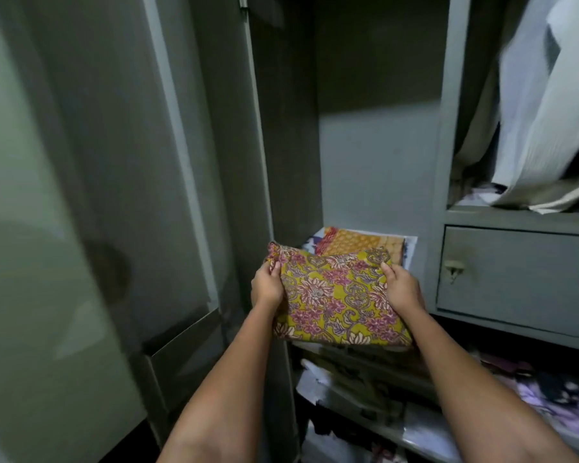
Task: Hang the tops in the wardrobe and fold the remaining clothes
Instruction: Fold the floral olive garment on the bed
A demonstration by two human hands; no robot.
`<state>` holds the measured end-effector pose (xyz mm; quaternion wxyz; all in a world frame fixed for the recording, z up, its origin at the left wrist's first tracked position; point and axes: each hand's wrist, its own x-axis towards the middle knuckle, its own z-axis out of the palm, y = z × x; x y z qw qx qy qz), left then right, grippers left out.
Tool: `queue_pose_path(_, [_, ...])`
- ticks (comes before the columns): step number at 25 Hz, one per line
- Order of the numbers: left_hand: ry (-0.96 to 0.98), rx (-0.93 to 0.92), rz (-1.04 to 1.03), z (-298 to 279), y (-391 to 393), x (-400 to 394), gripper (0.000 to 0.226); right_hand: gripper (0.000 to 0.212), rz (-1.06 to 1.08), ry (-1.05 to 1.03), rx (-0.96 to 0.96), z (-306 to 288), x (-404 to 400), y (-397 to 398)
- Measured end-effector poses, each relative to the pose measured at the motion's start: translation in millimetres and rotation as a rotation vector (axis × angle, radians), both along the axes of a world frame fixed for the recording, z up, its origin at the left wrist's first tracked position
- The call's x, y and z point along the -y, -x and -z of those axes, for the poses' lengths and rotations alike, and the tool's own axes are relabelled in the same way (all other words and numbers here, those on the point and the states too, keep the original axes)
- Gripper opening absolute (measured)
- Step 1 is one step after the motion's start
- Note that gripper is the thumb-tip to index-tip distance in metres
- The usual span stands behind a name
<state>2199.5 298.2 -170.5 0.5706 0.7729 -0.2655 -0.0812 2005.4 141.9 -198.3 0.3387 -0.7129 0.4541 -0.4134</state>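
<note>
A folded mustard garment with pink and white flowers (338, 300) is held flat at the front of a grey wardrobe shelf (411, 243). My left hand (268, 284) grips its left edge, fingers curled round the bunched corner. My right hand (402, 287) grips its right edge. Just behind it on the shelf lies a folded orange patterned cloth (358, 242) on top of a white printed piece. In the right compartment hang pale tops (542, 105), blurred.
The open wardrobe door (131, 162) stands close at the left. A shut grey drawer (518, 275) with a small handle is to the right of the shelf. Lower shelves hold stacked papers and clothes (365, 379), and purple fabric (555, 392) lies at the lower right.
</note>
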Motion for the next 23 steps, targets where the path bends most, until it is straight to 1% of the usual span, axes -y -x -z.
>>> queue_pose_path(4, [0.035,-0.038,0.092,-4.0,-46.0,92.1,0.036,0.041,0.105,0.016,0.012,-4.5,57.5,-23.4])
queue_pose_path(7, [0.059,-0.038,0.187,9.5,-71.4,157.9,0.034,0.039,0.19,0.025,-0.003,5.8,101.9,-36.8])
queue_pose_path(10, [0.121,-0.035,0.252,9.9,-94.0,225.5,0.032,0.037,0.262,0.051,-0.012,-1.5,155.6,-55.3])
queue_pose_path(12, [0.129,-0.016,0.288,5.3,-113.2,271.6,0.032,0.037,0.301,0.073,0.001,-7.6,193.8,-71.2])
queue_pose_path(13, [0.122,-0.011,0.317,2.4,-122.3,293.5,0.033,0.036,0.336,0.081,-0.018,-12.0,210.9,-78.6])
queue_pose_path(14, [0.08,0.011,0.345,-0.2,-131.1,313.9,0.036,0.034,0.39,0.073,-0.09,-14.8,228.3,-86.4])
queue_pose_path(15, [-0.02,0.07,0.352,-0.3,-138.4,330.3,0.043,0.033,0.465,0.058,-0.223,-16.1,241.6,-93.8])
queue_pose_path(16, [-0.159,0.193,0.331,1.5,-144.2,347.1,0.054,0.036,0.528,0.055,-0.379,-17.3,254.3,-101.0])
queue_pose_path(17, [-0.279,0.351,0.287,5.6,-146.3,360.0,0.063,0.044,0.548,0.068,-0.495,-16.8,264.1,-107.3])
queue_pose_path(18, [-0.331,0.514,0.253,8.4,-142.4,369.0,0.066,0.051,0.526,0.104,-0.549,-14.0,269.8,-113.7])
queue_pose_path(19, [-0.321,0.654,0.258,10.3,-134.6,378.0,0.063,0.053,0.489,0.148,-0.575,-9.4,275.6,-122.9])
queue_pose_path(20, [-0.298,0.768,0.315,11.8,-124.5,386.1,0.055,0.053,0.447,0.187,-0.594,-5.2,279.7,-133.4])
queue_pose_path(21, [-0.298,0.854,0.409,15.0,-113.8,394.2,0.049,0.052,0.401,0.196,-0.606,-0.2,283.8,-144.1])
queue_pose_path(23, [-0.371,0.921,0.602,30.8,-97.3,405.5,0.047,0.046,0.302,0.176,-0.643,12.9,287.9,-161.2])
